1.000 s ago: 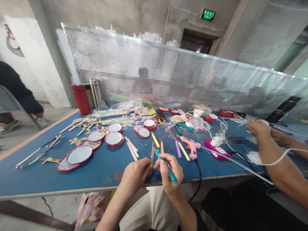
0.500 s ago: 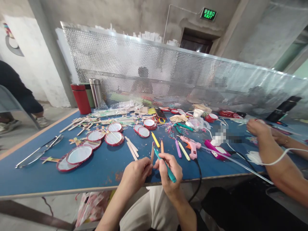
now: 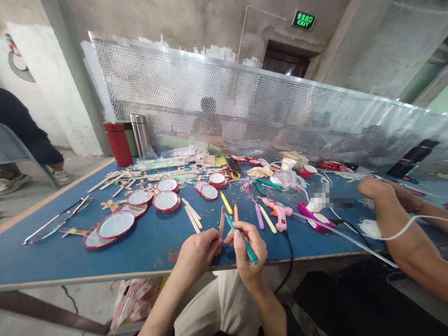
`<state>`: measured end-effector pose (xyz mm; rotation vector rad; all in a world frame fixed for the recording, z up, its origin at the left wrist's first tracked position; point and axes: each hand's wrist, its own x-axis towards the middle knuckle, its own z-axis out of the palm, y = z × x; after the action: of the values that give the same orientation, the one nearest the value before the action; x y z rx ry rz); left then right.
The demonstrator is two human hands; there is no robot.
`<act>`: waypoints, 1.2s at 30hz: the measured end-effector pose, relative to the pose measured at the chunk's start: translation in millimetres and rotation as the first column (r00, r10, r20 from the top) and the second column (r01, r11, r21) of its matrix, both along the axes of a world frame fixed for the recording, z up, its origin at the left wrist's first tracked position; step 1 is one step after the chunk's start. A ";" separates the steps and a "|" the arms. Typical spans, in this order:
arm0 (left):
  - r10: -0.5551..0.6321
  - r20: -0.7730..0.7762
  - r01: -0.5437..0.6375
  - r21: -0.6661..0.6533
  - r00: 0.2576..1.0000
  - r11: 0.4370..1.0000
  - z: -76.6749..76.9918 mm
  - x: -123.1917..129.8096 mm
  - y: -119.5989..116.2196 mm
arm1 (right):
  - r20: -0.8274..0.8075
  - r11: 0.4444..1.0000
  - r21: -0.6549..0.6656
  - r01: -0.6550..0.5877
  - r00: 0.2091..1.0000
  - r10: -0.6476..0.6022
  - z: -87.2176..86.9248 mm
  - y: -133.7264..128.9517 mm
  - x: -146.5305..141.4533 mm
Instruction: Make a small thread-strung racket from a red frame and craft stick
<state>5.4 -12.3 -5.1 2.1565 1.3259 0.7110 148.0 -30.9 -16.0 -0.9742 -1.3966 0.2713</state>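
Note:
Between the thumb and fingers of my left hand [image 3: 201, 249] is a wooden craft stick [image 3: 221, 224], held upright near the table's front edge; its upper end looks purplish. My right hand [image 3: 249, 249] grips a teal marker pen [image 3: 247, 243] like a pencil, its tip pointing up and left, close beside the stick. Whether the tip touches the wood I cannot tell. Just beyond lie a yellow marker [image 3: 226, 203] and an orange marker [image 3: 235, 212]. To the right are a purple marker [image 3: 259, 216] and a pale yellow marker [image 3: 268, 220].
A pink glue gun [image 3: 279, 213] with a black cable lies at right. Red-rimmed discs [image 3: 116, 225], plain craft sticks [image 3: 192, 215] and a red flask [image 3: 118, 143] stand or lie leftward. A perforated metal screen [image 3: 210, 93] borders the back. Another person's arm [image 3: 402, 228] reaches in from the right.
My right hand and the teal marker have shifted slightly right and down along the stick. My left hand stays put. The other person's hands at right moved a little.

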 end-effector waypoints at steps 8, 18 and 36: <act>0.009 -0.004 -0.009 -0.001 1.000 1.000 0.6 0.2 -0.8 | 0.012 0.999 0.031 -0.010 1.000 0.010 -0.9 -0.6 0.7; 0.004 -0.015 -0.004 -0.006 1.000 1.000 -0.4 -0.3 0.1 | 0.048 0.998 0.054 0.022 0.999 -0.025 1.3 -1.2 0.7; 0.009 -0.007 -0.009 -0.010 1.000 1.000 -0.2 -0.5 -1.3 | 0.135 0.998 0.069 0.005 0.991 -0.014 0.0 -1.4 2.0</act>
<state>4.9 -13.6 -5.3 2.1479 1.3410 0.7003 150.0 -32.3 -15.9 -0.9569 -1.5147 0.1512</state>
